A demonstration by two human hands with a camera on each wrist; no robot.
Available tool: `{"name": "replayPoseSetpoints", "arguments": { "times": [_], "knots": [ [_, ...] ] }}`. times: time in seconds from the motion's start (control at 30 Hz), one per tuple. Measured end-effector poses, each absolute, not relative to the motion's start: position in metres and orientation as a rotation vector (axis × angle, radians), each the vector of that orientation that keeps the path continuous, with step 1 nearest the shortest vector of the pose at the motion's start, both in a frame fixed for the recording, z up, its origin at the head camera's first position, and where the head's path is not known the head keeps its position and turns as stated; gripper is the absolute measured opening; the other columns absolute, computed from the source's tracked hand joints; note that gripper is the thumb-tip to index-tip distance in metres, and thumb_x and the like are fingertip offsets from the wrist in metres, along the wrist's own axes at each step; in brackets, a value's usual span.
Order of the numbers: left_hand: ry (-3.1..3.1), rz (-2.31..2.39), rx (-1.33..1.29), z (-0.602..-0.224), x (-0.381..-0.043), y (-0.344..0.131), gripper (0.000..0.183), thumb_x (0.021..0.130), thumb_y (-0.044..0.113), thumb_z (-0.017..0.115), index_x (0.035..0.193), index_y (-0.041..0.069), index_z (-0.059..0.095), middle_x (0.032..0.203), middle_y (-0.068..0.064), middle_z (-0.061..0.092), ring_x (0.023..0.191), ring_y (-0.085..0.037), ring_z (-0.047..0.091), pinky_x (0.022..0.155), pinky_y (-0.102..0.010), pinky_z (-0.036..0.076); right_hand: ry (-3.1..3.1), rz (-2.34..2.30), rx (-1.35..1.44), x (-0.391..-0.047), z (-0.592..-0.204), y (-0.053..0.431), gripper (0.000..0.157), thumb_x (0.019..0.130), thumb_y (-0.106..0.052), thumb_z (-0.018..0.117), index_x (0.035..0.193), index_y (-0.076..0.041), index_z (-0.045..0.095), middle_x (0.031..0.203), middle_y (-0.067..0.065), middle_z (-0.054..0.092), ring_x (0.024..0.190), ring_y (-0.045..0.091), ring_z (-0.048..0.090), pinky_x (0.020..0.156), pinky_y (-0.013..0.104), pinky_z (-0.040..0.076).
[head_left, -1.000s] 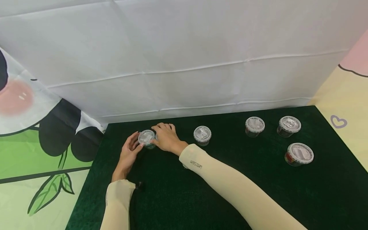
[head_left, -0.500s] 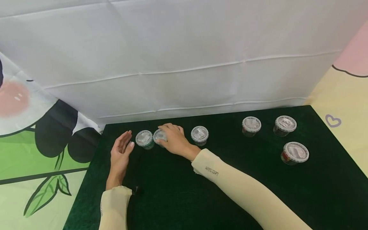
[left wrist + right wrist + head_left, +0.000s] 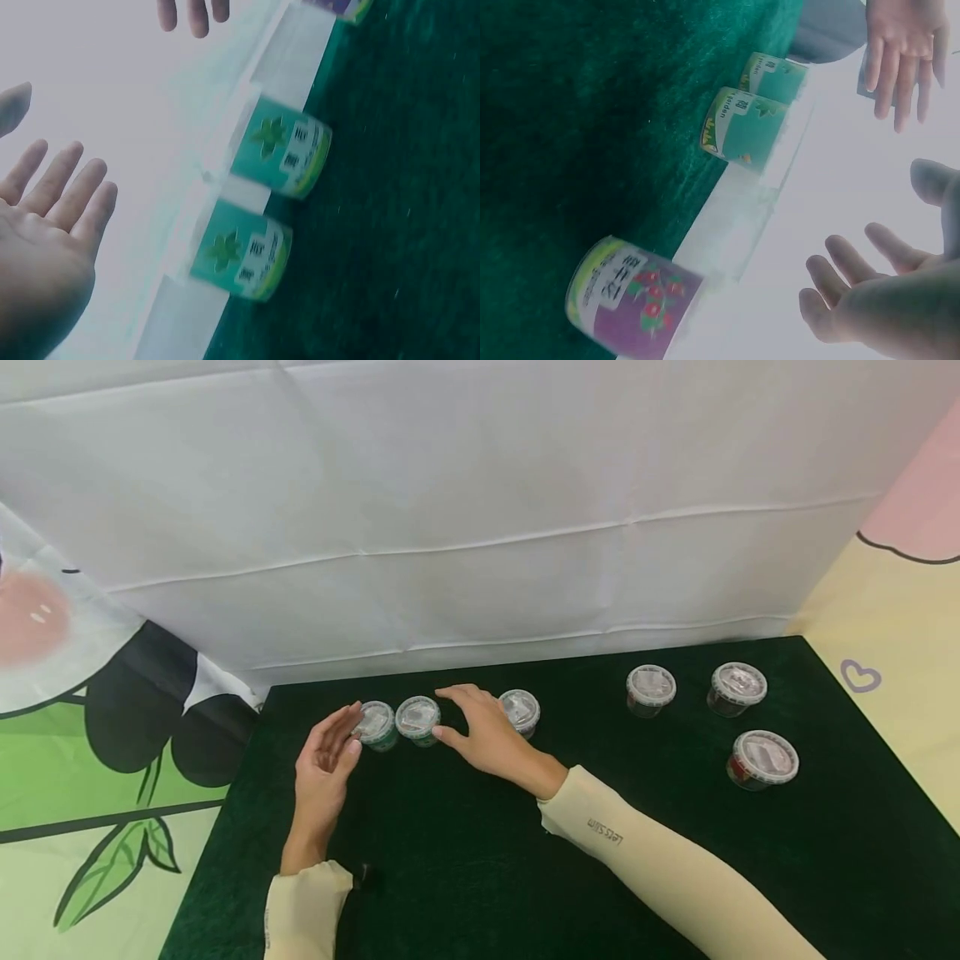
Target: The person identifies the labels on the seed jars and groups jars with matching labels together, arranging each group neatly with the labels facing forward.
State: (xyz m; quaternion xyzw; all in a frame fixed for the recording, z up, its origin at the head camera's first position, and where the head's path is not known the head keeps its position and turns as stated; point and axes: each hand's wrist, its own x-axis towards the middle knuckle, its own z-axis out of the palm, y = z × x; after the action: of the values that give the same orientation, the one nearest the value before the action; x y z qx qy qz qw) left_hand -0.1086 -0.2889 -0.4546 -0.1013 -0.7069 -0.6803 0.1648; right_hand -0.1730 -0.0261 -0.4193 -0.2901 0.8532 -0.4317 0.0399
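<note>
While the left hand (image 3: pixel 322 770) and right hand (image 3: pixel 490 735) are held with grip wide, two green tubs (image 3: pixel 380 724) (image 3: pixel 417 718) are flanked by them near the bench's (image 3: pixel 480 868) far left corner. Beyond the far edge, white cloth (image 3: pixel 480 527) is hung.

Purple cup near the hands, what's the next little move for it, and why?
Maybe the right hand should take hold of the purple cup. It's the nearest one outside the pair of green cups, which stand side by side, and neither that hand nor the left hand is holding anything.
</note>
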Motion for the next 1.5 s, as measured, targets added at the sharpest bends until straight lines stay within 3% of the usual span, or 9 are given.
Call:
{"name": "replayPoseSetpoints", "arguments": {
  "times": [0.3,0.4,0.63,0.97,1.13,1.4,1.5],
  "knots": [
    [-2.032,-1.951,-0.567,-0.462,-0.107,-0.260,0.046,0.103,-0.017,0.049,0.148,-0.016,0.041,0.152,-0.006,0.059,0.141,-0.012,0.055,0.114,-0.024,0.045,2.588,-1.436,-0.844,-0.155,-0.425,0.005,0.057,0.105,-0.021,0.069,0.155,-0.005,0.049,0.159,0.017,0.048,0.149,0.035,0.043,0.122,0.057,0.036],
    [-2.065,-1.942,-0.601,-0.467,-0.105,-0.248,0.047,0.101,-0.018,0.051,0.148,-0.017,0.042,0.151,-0.006,0.060,0.140,-0.011,0.056,0.113,-0.024,0.047,2.585,-1.458,-0.827,-0.149,-0.431,0.016,0.056,0.105,-0.021,0.069,0.155,-0.005,0.049,0.159,0.018,0.048,0.148,0.037,0.044,0.122,0.062,0.034],
    [-2.209,-1.937,-0.617,-0.473,-0.103,-0.218,0.048,0.102,-0.011,0.057,0.149,-0.007,0.047,0.153,-0.030,0.052,0.140,-0.010,0.055,0.113,-0.031,0.049,2.582,-1.548,-0.764,-0.138,-0.435,0.039,0.054,0.104,-0.017,0.069,0.153,-0.004,0.050,0.159,0.022,0.048,0.148,0.042,0.043,0.119,0.071,0.031],
    [-2.376,-1.927,-0.696,-0.473,-0.106,-0.183,0.047,0.106,0.003,0.061,0.151,0.002,0.049,0.156,-0.015,0.055,0.143,-0.018,0.053,0.113,-0.058,0.046,2.649,-1.626,-0.649,-0.134,-0.440,0.076,0.052,0.101,-0.011,0.072,0.149,-0.002,0.053,0.153,0.021,0.053,0.145,0.042,0.047,0.118,0.064,0.038],
    [-2.404,-1.964,-0.720,-0.470,-0.109,-0.170,0.048,0.106,0.005,0.061,0.152,0.005,0.048,0.157,-0.014,0.054,0.144,-0.028,0.052,0.114,-0.063,0.043,2.669,-1.623,-0.565,-0.133,-0.445,0.098,0.051,0.102,-0.010,0.071,0.150,-0.004,0.053,0.154,0.021,0.051,0.144,0.044,0.047,0.116,0.067,0.040],
    [-2.427,-1.991,-0.765,-0.467,-0.115,-0.152,0.048,0.105,0.004,0.061,0.151,0.006,0.049,0.156,-0.012,0.054,0.145,-0.029,0.051,0.116,-0.046,0.047,2.720,-1.549,-0.418,-0.125,-0.453,0.131,0.051,0.104,-0.012,0.068,0.152,-0.006,0.051,0.157,0.022,0.048,0.145,0.046,0.044,0.116,0.069,0.038],
    [-2.430,-2.005,-0.791,-0.467,-0.117,-0.144,0.048,0.106,0.005,0.061,0.152,0.006,0.049,0.157,-0.012,0.054,0.145,-0.029,0.051,0.116,-0.045,0.047,2.743,-1.531,-0.384,-0.123,-0.456,0.141,0.050,0.104,-0.011,0.067,0.151,-0.005,0.050,0.156,0.024,0.048,0.144,0.047,0.044,0.115,0.070,0.037]
  ]
}}
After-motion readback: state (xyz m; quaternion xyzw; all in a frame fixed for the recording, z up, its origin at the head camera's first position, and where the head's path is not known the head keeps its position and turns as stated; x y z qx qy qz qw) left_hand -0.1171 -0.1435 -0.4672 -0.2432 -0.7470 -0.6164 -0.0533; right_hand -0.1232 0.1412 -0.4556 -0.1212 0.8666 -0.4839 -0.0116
